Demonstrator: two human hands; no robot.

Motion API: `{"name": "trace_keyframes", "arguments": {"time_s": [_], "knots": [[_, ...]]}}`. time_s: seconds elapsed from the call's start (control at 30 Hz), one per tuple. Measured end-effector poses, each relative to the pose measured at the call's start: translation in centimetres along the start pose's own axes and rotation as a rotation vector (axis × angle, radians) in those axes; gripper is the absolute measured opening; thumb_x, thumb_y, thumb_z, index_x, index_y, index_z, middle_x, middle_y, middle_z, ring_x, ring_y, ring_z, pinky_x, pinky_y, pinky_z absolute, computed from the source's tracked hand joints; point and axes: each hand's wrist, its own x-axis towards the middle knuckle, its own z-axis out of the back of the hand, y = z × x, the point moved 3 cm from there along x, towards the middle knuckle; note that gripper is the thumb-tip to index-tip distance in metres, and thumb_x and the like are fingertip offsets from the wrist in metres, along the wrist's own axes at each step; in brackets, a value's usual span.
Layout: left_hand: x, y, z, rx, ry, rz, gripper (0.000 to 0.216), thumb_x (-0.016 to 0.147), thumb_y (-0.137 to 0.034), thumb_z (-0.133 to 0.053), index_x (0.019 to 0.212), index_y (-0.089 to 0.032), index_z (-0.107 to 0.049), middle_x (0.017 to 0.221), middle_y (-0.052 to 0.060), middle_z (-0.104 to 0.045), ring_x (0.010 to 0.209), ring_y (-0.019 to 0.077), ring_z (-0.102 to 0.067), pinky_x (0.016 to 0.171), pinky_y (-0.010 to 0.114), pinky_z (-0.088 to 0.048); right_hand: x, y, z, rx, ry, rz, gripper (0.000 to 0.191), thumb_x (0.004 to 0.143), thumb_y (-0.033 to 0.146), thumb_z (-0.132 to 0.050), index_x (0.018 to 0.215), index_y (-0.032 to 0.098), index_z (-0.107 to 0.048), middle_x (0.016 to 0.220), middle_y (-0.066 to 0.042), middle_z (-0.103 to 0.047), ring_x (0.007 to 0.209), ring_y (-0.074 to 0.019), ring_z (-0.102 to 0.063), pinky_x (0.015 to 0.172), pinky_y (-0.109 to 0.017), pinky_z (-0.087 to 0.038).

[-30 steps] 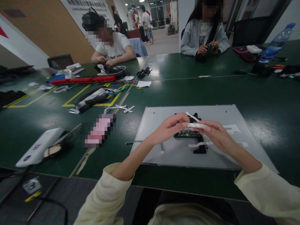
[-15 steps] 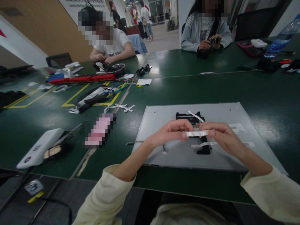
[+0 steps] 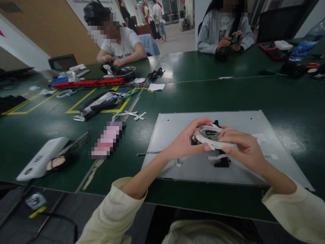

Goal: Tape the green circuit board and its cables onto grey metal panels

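A roll of white tape (image 3: 218, 145) is held up between my two hands, tilted so that its open middle shows. My left hand (image 3: 184, 140) grips its left side, thumb below and fingers above. On the right side my right hand (image 3: 245, 145) pinches the roll's edge between thumb and fingers. Through the ring a green circuit board (image 3: 211, 135) can be seen. Beneath lies a black plastic part (image 3: 222, 162), largely covered by my hands, on a flat grey panel (image 3: 165, 135). A white strip (image 3: 215, 157) crosses the black part.
Left of the panel lie a phone (image 3: 108, 139), a white power bank (image 3: 42, 159) with cables, and tape scraps (image 3: 138, 116). Farther back are a black device (image 3: 101, 103), a red strip (image 3: 88, 83) and a bottle (image 3: 306, 44). Two people sit across the green table (image 3: 193, 95).
The white tape roll, seen edge-on before, has been tipped so its ring shows. My left hand has shifted slightly left and its fingers have spread wider around the roll.
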Motion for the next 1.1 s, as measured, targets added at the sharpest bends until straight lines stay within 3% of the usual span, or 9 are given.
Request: {"name": "trace_keyframes", "arguments": {"time_s": [0.13,0.23,0.43,0.5,0.6,0.77,0.9,1.1], "knots": [[0.0,0.5,0.3,0.104,-0.113,-0.034,0.072,0.069,-0.034,-0.074,0.13,-0.028,-0.038,0.139,0.01,-0.038,0.129,0.0278,-0.037,0.105,0.045,-0.035,0.0,0.4,0.0,-0.298,-0.069,0.081,0.011,0.078,0.02,-0.065,0.089,0.021,-0.066,0.081,-0.001,-0.065,0.083,-0.0175,-0.059,0.098,-0.045,-0.037],[-0.1,0.7,0.5,0.181,-0.224,-0.062,0.07,0.067,-0.032,-0.076,0.127,-0.027,-0.04,0.136,0.011,-0.04,0.127,0.0268,-0.039,0.104,0.044,-0.037,-0.1,0.5,-0.1,-0.474,-0.133,0.14,0.014,0.075,0.02,-0.068,0.089,0.02,-0.066,0.079,-0.001,-0.066,0.083,-0.0177,-0.06,0.097,-0.045,-0.038],[-0.1,0.3,0.6,0.236,-0.288,-0.1,0.03,0.08,-0.029,-0.064,0.107,-0.02,-0.052,0.109,0.007,-0.058,0.107,0.0185,-0.055,0.101,0.039,-0.041,-0.2,0.2,0.1,-0.654,-0.239,0.181,0.012,0.075,0.02,-0.069,0.086,0.019,-0.066,0.08,-0.002,-0.068,0.083,-0.0184,-0.062,0.097,-0.046,-0.038],[-0.2,0.1,0.6,0.255,-0.278,-0.072,0.019,0.086,-0.028,-0.056,0.103,-0.019,-0.057,0.103,0.007,-0.062,0.102,0.017,-0.058,0.097,0.036,-0.044,-0.2,0.2,0.3,-0.689,-0.266,0.182,0.011,0.075,0.021,-0.068,0.086,0.019,-0.066,0.082,-0.003,-0.068,0.084,-0.0188,-0.063,0.098,-0.046,-0.038],[-0.2,0.0,0.5,0.3,-0.269,-0.027,0.019,0.091,-0.03,-0.048,0.097,-0.018,-0.062,0.096,0.006,-0.067,0.093,0.0151,-0.062,0.087,0.031,-0.048,-0.2,0.1,0.4,-0.721,-0.283,0.178,0.009,0.077,0.021,-0.067,0.085,0.019,-0.066,0.082,-0.003,-0.069,0.087,-0.0193,-0.064,0.099,-0.047,-0.036],[-0.4,0.0,0.3,0.417,-0.372,-0.022,0.015,0.084,-0.031,-0.059,0.089,-0.017,-0.065,0.086,0.003,-0.069,0.081,0.0134,-0.063,0.077,0.027,-0.05,-0.4,-0.2,0.3,-0.74,-0.265,0.166,0.008,0.078,0.023,-0.067,0.085,0.019,-0.065,0.082,-0.002,-0.069,0.091,-0.0201,-0.064,0.102,-0.049,-0.033],[-0.3,-0.1,0.4,0.486,-0.416,-0.036,0.012,0.085,-0.026,-0.057,0.084,-0.017,-0.064,0.082,0.002,-0.069,0.079,0.0125,-0.063,0.077,0.027,-0.05,-0.5,-0.5,0.1,-0.725,-0.237,0.154,0.01,0.077,0.025,-0.068,0.085,0.019,-0.065,0.081,-0.001,-0.069,0.088,-0.019,-0.064,0.104,-0.05,-0.03],[-0.1,-0.2,0.7,0.489,-0.419,-0.06,0.015,0.083,-0.028,-0.06,0.092,-0.017,-0.062,0.091,0.004,-0.067,0.087,0.0135,-0.061,0.083,0.029,-0.049,-0.5,-0.5,-0.3,-0.699,-0.196,0.167,0.009,0.078,0.025,-0.068,0.084,0.019,-0.065,0.077,0.0,-0.068,0.086,-0.0179,-0.064,0.105,-0.05,-0.03]]}}
